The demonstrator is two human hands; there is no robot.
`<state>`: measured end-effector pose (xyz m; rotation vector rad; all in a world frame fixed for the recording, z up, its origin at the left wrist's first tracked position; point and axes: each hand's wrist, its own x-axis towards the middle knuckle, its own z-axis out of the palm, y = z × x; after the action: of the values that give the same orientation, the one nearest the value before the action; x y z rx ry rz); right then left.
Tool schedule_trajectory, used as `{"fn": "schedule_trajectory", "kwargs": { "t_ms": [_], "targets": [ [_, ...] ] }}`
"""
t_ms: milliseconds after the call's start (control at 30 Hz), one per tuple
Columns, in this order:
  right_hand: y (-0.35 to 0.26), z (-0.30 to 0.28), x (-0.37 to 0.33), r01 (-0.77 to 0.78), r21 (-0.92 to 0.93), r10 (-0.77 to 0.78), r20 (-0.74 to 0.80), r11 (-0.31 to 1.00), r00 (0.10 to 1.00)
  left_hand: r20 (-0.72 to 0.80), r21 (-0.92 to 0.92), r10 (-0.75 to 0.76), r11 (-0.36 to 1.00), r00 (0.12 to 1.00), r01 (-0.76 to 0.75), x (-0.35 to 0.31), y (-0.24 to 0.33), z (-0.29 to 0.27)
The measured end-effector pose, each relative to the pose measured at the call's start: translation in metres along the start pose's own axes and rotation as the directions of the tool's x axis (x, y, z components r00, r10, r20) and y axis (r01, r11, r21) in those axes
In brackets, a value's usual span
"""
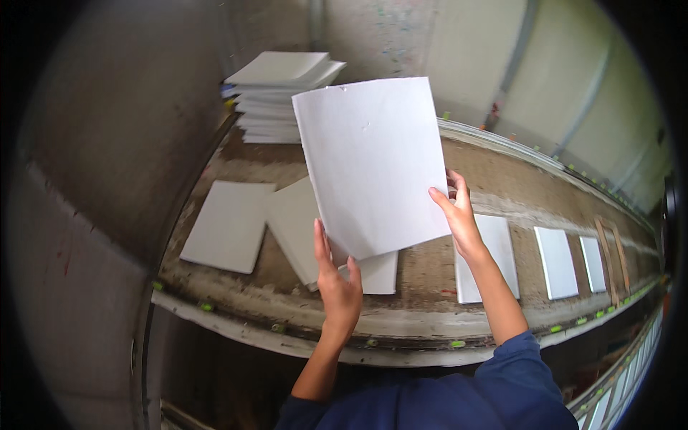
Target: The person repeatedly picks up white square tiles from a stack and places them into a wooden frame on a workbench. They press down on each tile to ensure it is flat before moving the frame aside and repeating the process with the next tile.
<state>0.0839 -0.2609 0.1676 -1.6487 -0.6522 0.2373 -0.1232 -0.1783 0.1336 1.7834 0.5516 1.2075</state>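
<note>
White sheet (373,165) being pinched by right fingers (461,188), left fingers (325,251) spreading apart at its lower-left corner, stained brown surface (502,177) bearing other sheets (229,226), grey walls (143,107) rising beyond.

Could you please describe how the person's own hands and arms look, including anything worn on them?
The left hand and right hand are both bare, without gloves, and no watch or bracelet shows on either wrist. The forearms are uncovered too. The right sleeve is dark blue fabric ending around the elbow; the left sleeve is likewise dark blue.
</note>
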Motion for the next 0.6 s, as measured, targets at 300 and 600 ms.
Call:
{"fn": "schedule_trajectory", "kwargs": {
  "t_ms": [300,600],
  "targets": [
    [0.039,-0.214,-0.132,-0.059,0.122,0.094,-0.304,0.991,0.948,0.599,-0.072,-0.267,0.921,0.755,0.382,-0.106,0.056,0.111],
    [0.124,-0.432,-0.225,-0.152,0.077,0.17,-0.546,0.985,0.82,0.728,0.07,-0.1,0.995,0.678,0.072,-0.227,0.091,0.311]
  ]
}}
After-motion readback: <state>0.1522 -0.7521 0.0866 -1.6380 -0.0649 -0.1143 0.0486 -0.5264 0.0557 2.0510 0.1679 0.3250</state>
